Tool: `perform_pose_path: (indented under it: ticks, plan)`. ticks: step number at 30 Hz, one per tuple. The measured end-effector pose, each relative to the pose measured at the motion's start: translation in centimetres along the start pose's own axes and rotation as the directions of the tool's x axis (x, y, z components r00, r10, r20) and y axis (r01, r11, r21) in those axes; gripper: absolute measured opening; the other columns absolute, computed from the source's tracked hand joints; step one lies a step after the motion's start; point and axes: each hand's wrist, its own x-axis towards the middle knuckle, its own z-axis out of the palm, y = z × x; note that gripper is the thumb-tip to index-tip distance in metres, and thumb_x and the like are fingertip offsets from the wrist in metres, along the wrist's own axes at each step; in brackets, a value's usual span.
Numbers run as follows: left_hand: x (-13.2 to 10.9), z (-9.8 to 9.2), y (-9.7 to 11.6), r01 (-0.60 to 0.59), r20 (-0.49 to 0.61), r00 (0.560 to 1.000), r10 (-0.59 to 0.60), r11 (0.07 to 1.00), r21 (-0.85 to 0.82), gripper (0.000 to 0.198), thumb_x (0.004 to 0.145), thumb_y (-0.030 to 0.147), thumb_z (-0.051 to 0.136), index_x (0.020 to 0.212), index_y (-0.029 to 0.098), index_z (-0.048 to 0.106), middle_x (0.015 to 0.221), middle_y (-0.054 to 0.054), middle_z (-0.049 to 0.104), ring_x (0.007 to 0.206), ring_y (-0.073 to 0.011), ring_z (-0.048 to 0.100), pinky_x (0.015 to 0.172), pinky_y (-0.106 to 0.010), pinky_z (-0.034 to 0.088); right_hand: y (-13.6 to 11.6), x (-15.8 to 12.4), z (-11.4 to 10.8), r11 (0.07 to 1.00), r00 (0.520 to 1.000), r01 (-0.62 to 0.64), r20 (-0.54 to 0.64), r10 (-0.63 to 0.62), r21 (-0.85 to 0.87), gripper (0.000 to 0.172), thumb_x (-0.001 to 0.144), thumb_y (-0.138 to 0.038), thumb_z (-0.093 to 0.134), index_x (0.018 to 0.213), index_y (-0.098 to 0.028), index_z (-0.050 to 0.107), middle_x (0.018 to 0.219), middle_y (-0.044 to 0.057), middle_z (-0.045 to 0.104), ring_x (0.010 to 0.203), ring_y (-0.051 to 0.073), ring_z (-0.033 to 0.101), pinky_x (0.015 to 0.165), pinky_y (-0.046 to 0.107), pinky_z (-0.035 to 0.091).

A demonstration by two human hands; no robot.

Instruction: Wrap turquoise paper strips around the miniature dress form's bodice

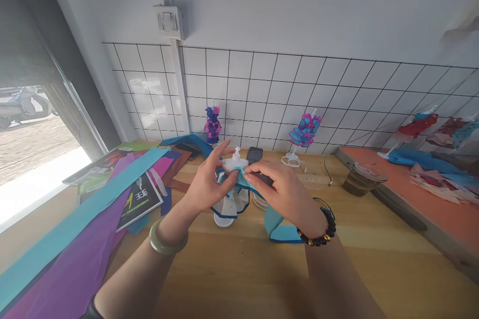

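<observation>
A small white dress-form mannequin [235,161] stands upright in front of me on a round white base [223,221]. A pale skirt with dark blue edging [228,207] hangs from it. My left hand [205,183] is wrapped round the mannequin's side, its thumb pressing light blue material at the chest and its index finger raised beside the neck. On the other side, my right hand [286,187] pinches the light blue strip [286,233] against the torso. That strip has a dark blue edge and trails down in a loop onto the table. My fingers hide part of the bodice.
Coloured strips [123,189] and magazines [144,202] lie on the left. Two dressed miniature stands, purple-pink [213,124] and blue-pink [306,130], are near the tiled wall. A phone [255,153], a brown cup [361,180] and an orange board [422,194] are behind and right.
</observation>
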Motion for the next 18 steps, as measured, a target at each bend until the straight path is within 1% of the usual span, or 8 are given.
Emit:
perform_pose_path:
  ticks: [2, 5, 8, 11, 13, 16, 18]
  plan:
    - [0.01, -0.01, 0.00, -0.003, 0.003, 1.000, 0.003, 1.000, -0.016, 0.064, 0.083, 0.021, 0.060, 0.140, 0.026, 0.031, 0.124, -0.011, 0.056, 0.081, -0.0118, 0.058, 0.076, -0.028, 0.051, 0.08, 0.04, 0.01, 1.000, 1.000, 0.007, -0.011, -0.007, 0.020, 0.013, 0.090, -0.022, 0.052, 0.092, -0.021, 0.065, 0.084, 0.000, 0.065, 0.070, 0.011, 0.056, 0.061, 0.024, 0.041]
    - [0.03, -0.10, 0.08, 0.009, 0.010, 1.000, -0.008, 1.000, -0.021, 0.066, 0.083, 0.021, 0.061, 0.141, 0.026, 0.031, 0.123, -0.011, 0.056, 0.081, -0.0121, 0.058, 0.076, -0.028, 0.051, 0.22, 0.07, -0.06, 1.000, 1.000, -0.006, -0.021, 0.006, 0.017, 0.011, 0.089, -0.022, 0.055, 0.091, -0.021, 0.065, 0.083, 0.000, 0.065, 0.070, 0.011, 0.056, 0.061, 0.024, 0.041]
    - [0.08, -0.21, 0.17, 0.011, 0.017, 1.000, -0.011, 0.999, -0.033, 0.067, 0.082, 0.020, 0.062, 0.141, 0.026, 0.030, 0.124, -0.011, 0.055, 0.082, -0.0121, 0.057, 0.076, -0.027, 0.051, 0.30, 0.06, -0.30, 0.997, 0.998, -0.068, -0.012, 0.067, -0.022, 0.010, 0.088, -0.027, 0.057, 0.089, -0.021, 0.065, 0.077, -0.001, 0.064, 0.064, 0.012, 0.054, 0.057, 0.025, 0.038]
    - [0.12, -0.23, 0.18, 0.024, 0.031, 0.999, -0.022, 0.998, -0.065, 0.068, 0.083, 0.022, 0.062, 0.142, 0.027, 0.029, 0.125, -0.011, 0.054, 0.082, -0.0131, 0.058, 0.075, -0.029, 0.051, 0.28, 0.05, -0.61, 0.991, 0.992, -0.125, 0.020, 0.126, -0.054, 0.015, 0.088, -0.034, 0.056, 0.085, -0.021, 0.064, 0.069, -0.002, 0.062, 0.059, 0.011, 0.051, 0.053, 0.025, 0.034]
    - [0.12, -0.18, 0.15, 0.046, 0.040, 0.998, -0.043, 0.996, -0.081, 0.070, 0.082, 0.024, 0.063, 0.143, 0.027, 0.028, 0.126, -0.012, 0.054, 0.088, -0.0160, 0.060, 0.076, -0.031, 0.052, 0.28, 0.03, -0.73, 0.988, 0.990, -0.136, 0.040, 0.139, -0.067, 0.018, 0.088, -0.036, 0.055, 0.085, -0.021, 0.063, 0.066, -0.003, 0.059, 0.057, 0.010, 0.049, 0.052, 0.025, 0.032]
    - [0.06, -0.09, 0.11, 0.079, 0.040, 0.996, -0.076, 0.993, -0.084, 0.073, 0.080, 0.026, 0.066, 0.143, 0.027, 0.028, 0.126, -0.012, 0.054, 0.101, -0.0217, 0.059, 0.080, -0.034, 0.051, 0.39, -0.04, -0.74, 0.989, 0.990, -0.130, 0.053, 0.134, -0.075, 0.017, 0.088, -0.035, 0.056, 0.084, -0.020, 0.062, 0.065, -0.003, 0.057, 0.056, 0.009, 0.046, 0.051, 0.025, 0.030]
    - [0.03, -0.06, 0.12, 0.098, 0.038, 0.995, -0.095, 0.991, -0.087, 0.073, 0.080, 0.027, 0.066, 0.143, 0.028, 0.028, 0.126, -0.011, 0.054, 0.103, -0.0226, 0.059, 0.081, -0.035, 0.051, 0.49, -0.09, -0.70, 0.991, 0.991, -0.120, 0.055, 0.124, -0.067, 0.016, 0.088, -0.034, 0.056, 0.082, -0.020, 0.061, 0.066, -0.003, 0.057, 0.056, 0.009, 0.046, 0.051, 0.025, 0.030]
